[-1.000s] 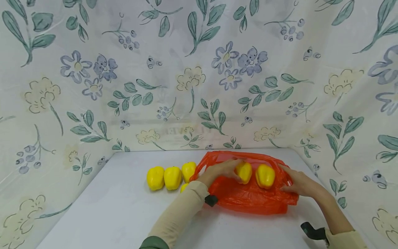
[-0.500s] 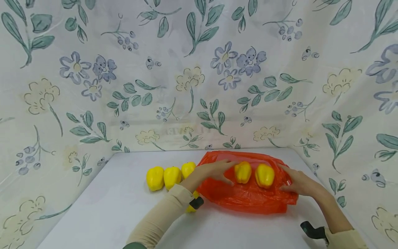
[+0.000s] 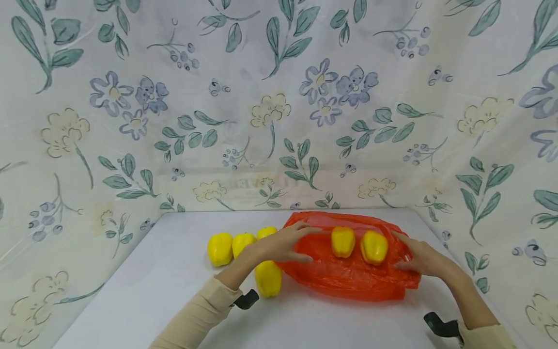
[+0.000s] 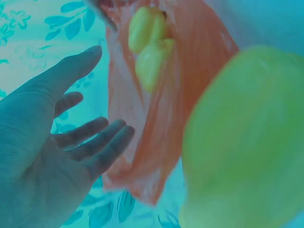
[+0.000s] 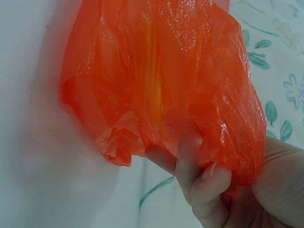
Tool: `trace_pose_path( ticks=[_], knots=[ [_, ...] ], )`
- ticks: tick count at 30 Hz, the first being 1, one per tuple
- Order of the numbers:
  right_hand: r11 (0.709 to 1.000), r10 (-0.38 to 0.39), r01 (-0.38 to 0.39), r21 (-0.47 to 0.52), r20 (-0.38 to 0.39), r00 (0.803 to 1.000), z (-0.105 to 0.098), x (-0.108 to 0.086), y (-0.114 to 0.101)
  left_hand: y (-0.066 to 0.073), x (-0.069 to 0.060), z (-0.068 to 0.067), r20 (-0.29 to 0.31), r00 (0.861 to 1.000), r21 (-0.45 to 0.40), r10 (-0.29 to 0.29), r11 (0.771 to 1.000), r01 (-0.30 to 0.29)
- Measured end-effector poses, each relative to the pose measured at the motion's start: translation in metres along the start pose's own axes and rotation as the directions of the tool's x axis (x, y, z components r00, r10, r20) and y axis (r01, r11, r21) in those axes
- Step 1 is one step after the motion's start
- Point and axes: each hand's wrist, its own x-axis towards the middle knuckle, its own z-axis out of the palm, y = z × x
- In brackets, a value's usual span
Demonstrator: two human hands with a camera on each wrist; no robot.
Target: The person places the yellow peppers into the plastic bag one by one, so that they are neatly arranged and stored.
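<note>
Two yellow bell peppers, a left one (image 3: 343, 242) and a right one (image 3: 374, 247), lie side by side within the spread red plastic bag (image 3: 340, 286). My left hand (image 3: 281, 244) hovers over the bag's left side, fingers extended and nothing held; the left wrist view shows its spread fingers (image 4: 102, 154). At the bag's right end, my right hand (image 3: 420, 257) grips the plastic. Curled fingers (image 5: 209, 185) pinch the gathered red edge in the right wrist view, where a yellow shape shows through the film.
Left of the bag, several more yellow bell peppers (image 3: 220, 249) stand on the white table (image 3: 144, 281). One loose pepper (image 3: 268, 279) lies nearer me, beneath my left hand. A flowered cloth (image 3: 244, 135) hangs behind and at both sides.
My left hand lets go of the left pepper in the bag and draws back leftward. The nearer loose pepper comes into view. My right hand keeps its place on the bag.
</note>
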Motion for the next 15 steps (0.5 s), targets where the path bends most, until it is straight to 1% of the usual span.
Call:
trace_pose_path(
  ticks=[4,7,11,15],
  knots=[
    [1.0,0.004,-0.005,0.029,0.008,1.0,0.001,0.0,0.0,-0.01,-0.018,-0.006,-0.08,0.997,-0.052,-0.02,0.999,0.015],
    [0.999,0.0,-0.001,0.038,0.014,1.0,0.001,0.001,0.0,-0.019,-0.034,-0.01,-0.142,0.989,-0.086,-0.031,0.996,0.019],
    [1.0,0.007,-0.007,0.01,0.005,1.0,0.001,0.0,0.0,-0.03,-0.053,-0.013,-0.209,0.976,-0.082,-0.057,0.996,0.04],
    [1.0,0.015,-0.015,-0.001,-0.003,1.0,-0.001,0.0,0.0,-0.039,-0.068,-0.014,-0.235,0.967,-0.064,-0.094,0.995,0.081]
  ],
)
